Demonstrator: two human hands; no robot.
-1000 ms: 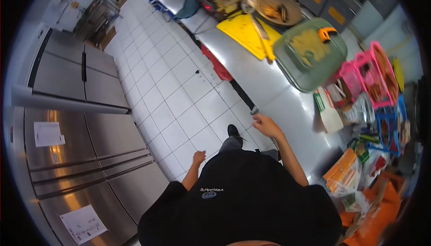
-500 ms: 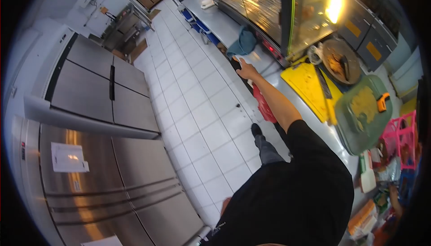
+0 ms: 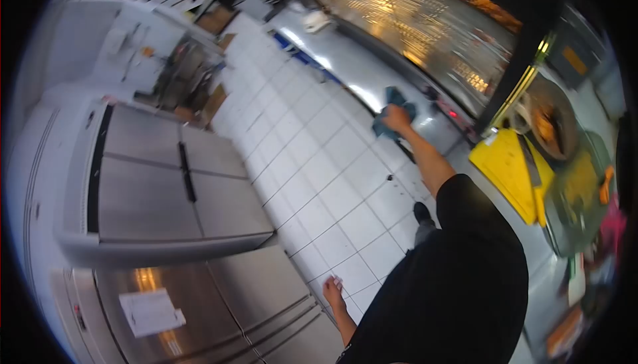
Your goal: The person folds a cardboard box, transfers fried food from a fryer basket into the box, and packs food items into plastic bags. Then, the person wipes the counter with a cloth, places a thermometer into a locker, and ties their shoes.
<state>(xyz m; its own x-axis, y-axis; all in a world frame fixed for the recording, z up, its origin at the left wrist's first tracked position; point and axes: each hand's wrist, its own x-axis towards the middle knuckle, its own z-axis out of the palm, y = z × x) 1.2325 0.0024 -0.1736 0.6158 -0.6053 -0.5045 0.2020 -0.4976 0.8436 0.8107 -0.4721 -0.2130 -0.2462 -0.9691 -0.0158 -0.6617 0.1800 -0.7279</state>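
My right hand (image 3: 398, 119) is closed on a blue-green cloth (image 3: 383, 127) at the front edge of the steel counter (image 3: 362, 75). Part of the cloth sticks out beyond the fingers, and part hangs over the edge. My left hand (image 3: 331, 291) is low, over the tiled floor near the fridge, with its fingers curled. Something small and whitish shows at its fingertips, too blurred to name.
A glass-fronted, lit display cabinet (image 3: 425, 25) stands along the counter. Nearer are a yellow cutting board (image 3: 508, 165) with a knife (image 3: 530, 159), a round pan (image 3: 565, 115) and a green lidded tub (image 3: 577, 191). Steel fridges (image 3: 159, 184) line the left side; white tiles (image 3: 319, 158) lie between.
My right hand has moved from beside the cloth to gripping it, and the cloth is now bunched at the counter edge. My left hand has come further into view. The camera has turned.
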